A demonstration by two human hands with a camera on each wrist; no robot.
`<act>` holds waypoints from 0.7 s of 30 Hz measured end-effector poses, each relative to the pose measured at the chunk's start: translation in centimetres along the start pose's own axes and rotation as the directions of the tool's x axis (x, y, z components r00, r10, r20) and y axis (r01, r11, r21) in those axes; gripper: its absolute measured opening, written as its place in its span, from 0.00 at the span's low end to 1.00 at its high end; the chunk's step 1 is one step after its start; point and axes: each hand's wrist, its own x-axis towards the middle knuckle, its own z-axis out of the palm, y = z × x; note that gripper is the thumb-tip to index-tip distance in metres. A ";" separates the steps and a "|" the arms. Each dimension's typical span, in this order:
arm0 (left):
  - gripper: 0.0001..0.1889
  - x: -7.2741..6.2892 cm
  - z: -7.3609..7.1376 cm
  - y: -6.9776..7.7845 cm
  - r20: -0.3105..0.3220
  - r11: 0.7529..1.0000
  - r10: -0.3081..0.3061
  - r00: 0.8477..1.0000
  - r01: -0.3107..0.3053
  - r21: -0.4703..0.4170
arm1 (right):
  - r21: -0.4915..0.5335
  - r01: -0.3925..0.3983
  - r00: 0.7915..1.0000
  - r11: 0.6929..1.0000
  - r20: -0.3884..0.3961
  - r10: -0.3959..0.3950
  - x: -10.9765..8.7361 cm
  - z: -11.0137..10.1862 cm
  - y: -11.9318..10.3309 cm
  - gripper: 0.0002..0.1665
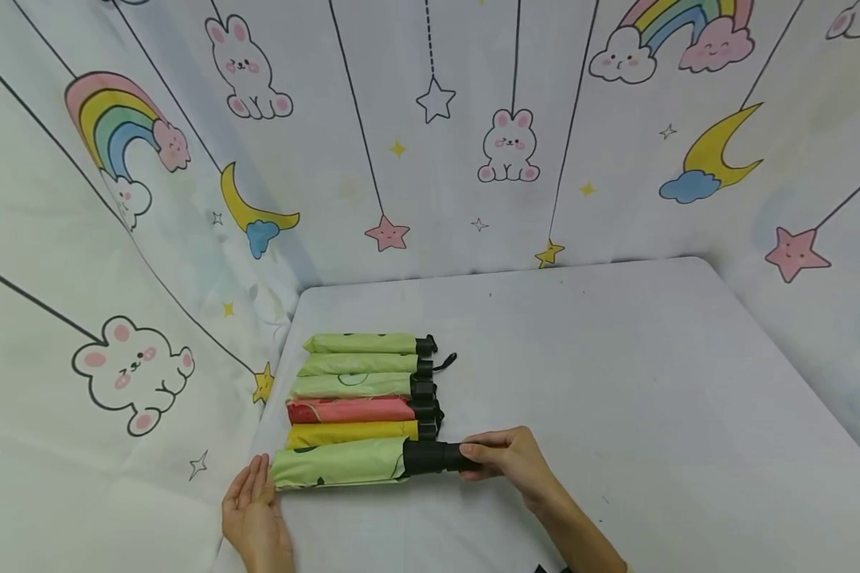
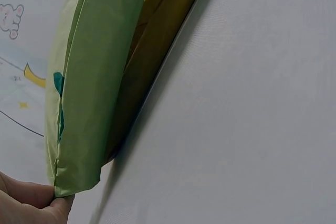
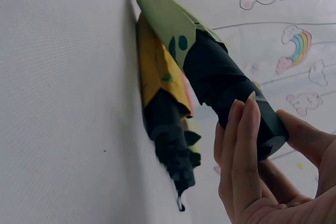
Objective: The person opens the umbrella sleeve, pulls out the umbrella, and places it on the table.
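A folded light-green umbrella (image 1: 340,463) with a black handle (image 3: 226,87) lies crosswise between the two hands, nearest the person. My right hand (image 1: 509,461) grips the handle's end, thumb on one side and fingers on the other. At the opposite end, my left hand (image 1: 256,509) pinches the corner of the green cover between thumb and fingertips, as the left wrist view shows. Just beyond lies a yellow umbrella (image 1: 351,434); in the right wrist view the held umbrella's handle is raised off the table beside it.
Past the yellow umbrella, a red one (image 1: 351,411) and several light-green ones (image 1: 358,364) lie in a row, black handles to the right. They rest on a white table (image 1: 580,358). A patterned curtain (image 1: 444,183) hangs behind and along the left.
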 end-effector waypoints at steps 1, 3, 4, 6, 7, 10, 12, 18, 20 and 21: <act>0.23 0.0 0.0 0.0 0.002 1.000 -0.001 1.000 0.001 -0.002 | 0.000 0.000 1.000 1.000 -0.001 0.000 0.0 -0.1 0.0 0.22; 0.23 -0.1 0.0 -0.1 0.001 1.000 -0.003 1.000 0.003 -0.002 | 0.002 0.000 1.000 1.000 -0.003 0.000 -0.1 -0.2 0.1 0.22; 0.23 -0.1 0.0 -0.1 0.000 1.000 -0.005 1.000 0.005 -0.006 | 0.000 0.002 1.000 1.000 -0.004 -0.002 -0.2 -0.3 0.1 0.22; 0.23 -0.1 0.1 -0.2 0.003 1.000 -0.007 1.000 0.007 -0.012 | -0.003 0.003 1.000 1.000 -0.006 -0.003 -0.3 -0.5 0.1 0.22; 0.23 -0.1 0.1 -0.1 0.003 1.000 -0.007 1.000 0.007 -0.013 | -0.006 0.003 1.000 1.000 -0.007 -0.003 -0.4 -0.6 0.1 0.22; 0.23 -0.1 0.2 -0.1 0.005 1.000 -0.005 1.000 0.005 -0.014 | -0.013 0.010 1.000 1.000 -0.009 -0.010 -0.6 -0.8 0.0 0.21; 0.23 -0.1 0.2 -0.1 0.005 1.000 -0.004 1.000 0.004 -0.004 | -0.012 0.015 1.000 1.000 -0.009 -0.015 -0.7 -1.0 0.0 0.22; 0.24 -0.2 0.3 0.0 0.004 0.999 -0.015 1.000 0.015 0.029 | -0.001 0.016 1.000 1.000 -0.012 -0.016 -1.0 -1.3 -0.1 0.22; 0.24 -0.2 0.3 0.1 0.004 0.999 -0.019 1.000 0.018 0.027 | -0.002 0.015 1.000 1.000 -0.016 -0.015 -1.1 -1.4 -0.1 0.22; 0.24 -0.2 0.3 0.1 0.004 1.000 -0.019 1.000 0.019 0.022 | -0.002 0.013 1.000 1.000 -0.019 -0.013 -1.1 -1.5 -0.1 0.22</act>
